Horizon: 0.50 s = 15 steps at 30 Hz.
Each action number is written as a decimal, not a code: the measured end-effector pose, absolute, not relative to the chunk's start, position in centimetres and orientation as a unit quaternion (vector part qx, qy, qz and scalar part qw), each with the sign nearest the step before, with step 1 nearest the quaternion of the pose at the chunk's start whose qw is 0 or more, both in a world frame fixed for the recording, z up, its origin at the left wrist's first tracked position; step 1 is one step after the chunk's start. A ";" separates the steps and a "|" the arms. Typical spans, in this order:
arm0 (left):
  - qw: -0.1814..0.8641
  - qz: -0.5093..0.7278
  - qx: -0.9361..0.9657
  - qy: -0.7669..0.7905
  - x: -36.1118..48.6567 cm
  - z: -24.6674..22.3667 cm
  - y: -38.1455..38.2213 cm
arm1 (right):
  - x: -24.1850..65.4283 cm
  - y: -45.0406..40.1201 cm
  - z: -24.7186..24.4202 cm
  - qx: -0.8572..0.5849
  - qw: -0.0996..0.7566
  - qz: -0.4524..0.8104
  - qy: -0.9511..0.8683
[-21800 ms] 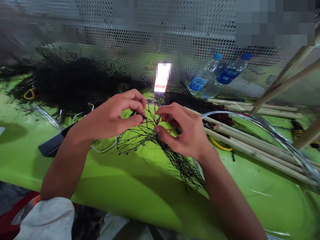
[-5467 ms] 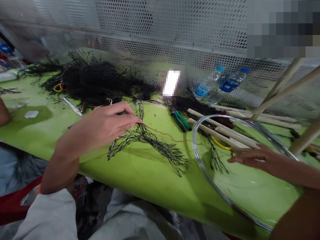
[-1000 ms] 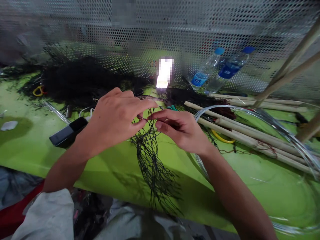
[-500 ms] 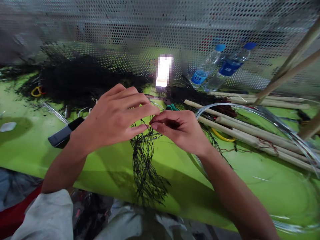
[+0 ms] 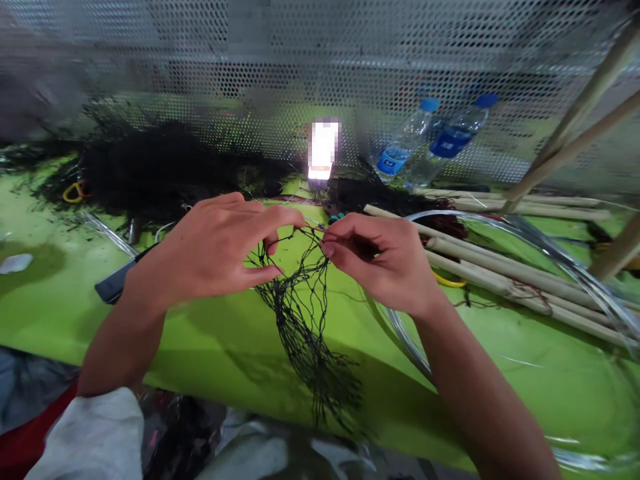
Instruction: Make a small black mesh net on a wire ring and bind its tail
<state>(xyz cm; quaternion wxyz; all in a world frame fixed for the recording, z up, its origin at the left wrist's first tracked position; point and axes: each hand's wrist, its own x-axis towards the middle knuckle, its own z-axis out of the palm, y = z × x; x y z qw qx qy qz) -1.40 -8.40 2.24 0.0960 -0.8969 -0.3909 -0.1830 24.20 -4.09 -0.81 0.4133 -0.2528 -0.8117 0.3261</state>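
My right hand [image 5: 385, 260] pinches a thin reddish thread [image 5: 313, 229] between thumb and forefinger, at the upper edge of the black net [image 5: 307, 340]. My left hand [image 5: 215, 253] arches over the net's other side, thumb and forefinger parted, the thread reaching towards that forefinger; whether my other fingers there grip a strand, I cannot tell. The net hangs between and below my hands, its loose end near the close edge of the green table [image 5: 200, 380]. By my left wrist lies a dark device [image 5: 116, 279]; around my right forearm, a clear coil [image 5: 406, 343] and wooden sticks [image 5: 500, 283]. Farther back, a lit phone [image 5: 323, 150] stands before the perforated panel [image 5: 280, 73].
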 end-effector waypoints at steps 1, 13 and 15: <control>0.105 -0.177 -0.898 -0.390 -1.4 2.3 -8.5 | 24.2 -4.1 -0.7 -0.251 0.416 0.317 -0.814; 0.050 -0.225 -0.886 -0.402 -0.9 2.9 -10.1 | 24.3 -4.3 -0.4 -0.175 0.380 0.302 -0.857; 0.060 -0.250 -0.885 -0.389 -0.7 3.0 -10.0 | 24.3 -4.2 -0.6 -0.153 0.365 0.314 -0.863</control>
